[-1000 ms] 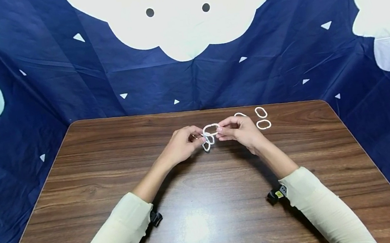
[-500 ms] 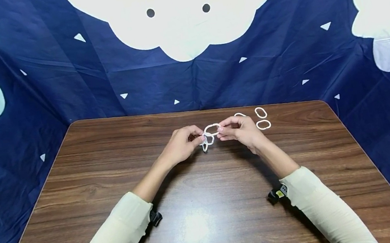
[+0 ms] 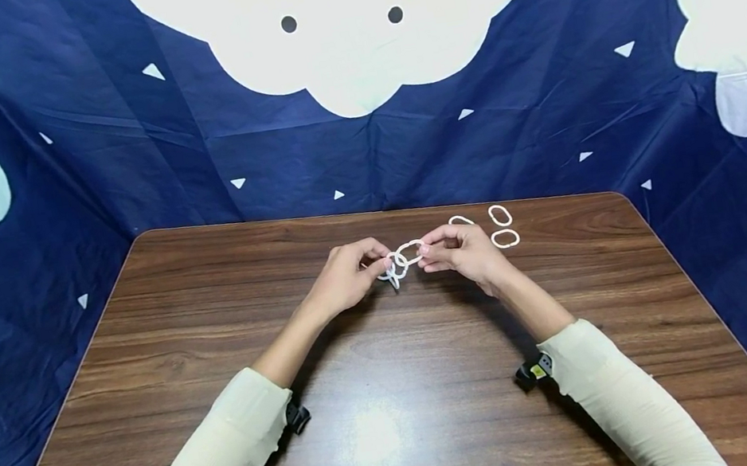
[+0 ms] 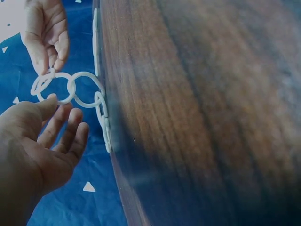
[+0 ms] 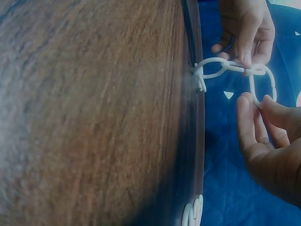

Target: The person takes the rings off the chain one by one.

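Note:
My left hand (image 3: 351, 278) pinches a white oval plastic chain link (image 4: 64, 74) between thumb and fingertips. From it a short chain of white links (image 4: 87, 73) runs down to the tabletop, as the left wrist view shows. My right hand (image 3: 466, 256) pinches the far end of another white link (image 5: 252, 87). That link passes through the one in my left hand, and the two are joined. Whether its small gap is closed cannot be made out. Both hands are just above the table, close together.
On the wooden table (image 3: 362, 347), two loose white links (image 3: 505, 238) lie right of my right hand. Another link (image 3: 460, 218) lies behind that hand, partly hidden. A blue cloth (image 3: 283, 158) with cloud prints hangs behind and at the sides.
The link in my right hand has tilted and shifted slightly right, drawing out from the left-hand link. The hanging links have turned a little. Both hands have stayed nearly in place.

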`<state>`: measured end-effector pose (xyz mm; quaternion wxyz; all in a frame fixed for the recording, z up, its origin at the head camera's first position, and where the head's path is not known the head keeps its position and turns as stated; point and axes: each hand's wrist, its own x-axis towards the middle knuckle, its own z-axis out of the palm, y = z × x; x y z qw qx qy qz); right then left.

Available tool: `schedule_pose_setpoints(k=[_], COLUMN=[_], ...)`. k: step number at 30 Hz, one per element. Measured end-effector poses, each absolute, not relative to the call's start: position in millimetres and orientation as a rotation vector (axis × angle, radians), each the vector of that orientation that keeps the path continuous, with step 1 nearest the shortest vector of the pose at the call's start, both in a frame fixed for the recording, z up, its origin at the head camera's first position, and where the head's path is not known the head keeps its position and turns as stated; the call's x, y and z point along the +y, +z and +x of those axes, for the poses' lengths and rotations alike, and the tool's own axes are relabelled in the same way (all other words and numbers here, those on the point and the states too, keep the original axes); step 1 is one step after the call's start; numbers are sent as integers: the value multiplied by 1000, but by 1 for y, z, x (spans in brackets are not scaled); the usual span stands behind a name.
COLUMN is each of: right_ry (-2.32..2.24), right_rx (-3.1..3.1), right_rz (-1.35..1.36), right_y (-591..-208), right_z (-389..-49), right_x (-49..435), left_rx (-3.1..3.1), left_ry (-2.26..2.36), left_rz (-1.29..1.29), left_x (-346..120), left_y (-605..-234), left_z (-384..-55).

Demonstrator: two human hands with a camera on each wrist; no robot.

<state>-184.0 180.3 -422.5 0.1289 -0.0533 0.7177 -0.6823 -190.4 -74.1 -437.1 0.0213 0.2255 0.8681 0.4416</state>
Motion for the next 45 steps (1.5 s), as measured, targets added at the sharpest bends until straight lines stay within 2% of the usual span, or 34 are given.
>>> schedule_pose_setpoints(k=[13,23,45], right_ry=[-1885,-1558,-1241], right_rx=[2267,2666,2896], right_rz=[-309,-488,-678], right_y=[-430,-430,-431], right_z=[-181,-179,-177], right_x=[179,184,187], left_rx=[2691,2702,2709], left_ry=[1349,1357,1387], left_rz=[685,692,676], left_x=[-73,-74,-73], left_y=[-436,-436,-434], left_z=[-191,-192,-190])
